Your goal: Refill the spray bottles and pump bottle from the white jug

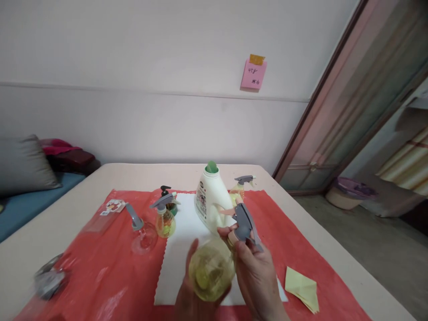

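A round, clear spray bottle (211,271) is tilted in front of me, its base towards my eyes and yellowish liquid inside. My left hand (187,290) is wrapped round its body from the left and below. With my right hand (257,273) I grip the grey trigger head (243,222) around its collar. Just behind stands a large white jug (212,200) with a green spout insert in its neck. To the left are a yellow spray bottle (165,223) with a grey trigger and a clear bottle (144,238) with a grey trigger.
A white sheet (175,267) lies on a red plastic cover (120,285). Behind stand a dark pump bottle (171,207) and another yellow spray bottle (236,192). Yellow paper (301,289) lies at right; a clear packet (107,216) and a blurred shiny object (50,278) at left.
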A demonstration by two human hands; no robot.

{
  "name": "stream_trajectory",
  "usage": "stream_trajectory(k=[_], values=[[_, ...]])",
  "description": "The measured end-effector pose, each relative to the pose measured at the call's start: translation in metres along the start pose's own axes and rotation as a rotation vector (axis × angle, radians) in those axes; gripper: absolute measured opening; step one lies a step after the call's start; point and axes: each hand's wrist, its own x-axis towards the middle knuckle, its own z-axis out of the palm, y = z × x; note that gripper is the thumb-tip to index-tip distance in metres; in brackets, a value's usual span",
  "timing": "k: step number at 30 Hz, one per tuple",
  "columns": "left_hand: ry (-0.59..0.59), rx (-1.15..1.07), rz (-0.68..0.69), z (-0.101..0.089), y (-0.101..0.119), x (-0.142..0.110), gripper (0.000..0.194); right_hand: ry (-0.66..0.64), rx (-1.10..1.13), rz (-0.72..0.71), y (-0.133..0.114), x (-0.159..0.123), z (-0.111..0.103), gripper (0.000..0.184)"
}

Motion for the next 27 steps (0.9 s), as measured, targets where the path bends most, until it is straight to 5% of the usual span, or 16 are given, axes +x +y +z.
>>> stream_trajectory(k=[3,5,10,13,16,21,27], values=[[0.170,-0.194,0.090,-0.004,-0.002,0.003,0.122,0.069,0.025,0.002,0.007,0.000,0.004,0.028],[0.256,-0.286,0.081,-0.009,-0.003,0.004,0.127,0.054,0.023,0.009,0.008,0.000,0.003,0.028],[-0.008,-0.623,-0.514,-0.022,-0.006,0.003,0.062,-0.081,0.014,-0.094,-0.008,0.002,-0.011,0.026],[-0.105,-0.787,-0.731,-0.023,-0.011,0.005,0.059,-0.042,0.046,-0.161,-0.026,0.007,-0.016,0.030],[-0.097,-0.761,-0.708,-0.023,-0.017,0.011,0.060,0.162,0.110,-0.252,-0.048,0.015,-0.018,0.033],[0.087,-0.689,-0.632,-0.029,-0.021,0.022,0.053,0.460,0.082,-0.416,-0.080,0.031,-0.032,0.044],[0.129,-0.683,-0.488,-0.045,-0.011,0.021,0.043,0.563,-0.014,-0.391,-0.057,0.052,-0.072,0.066]])
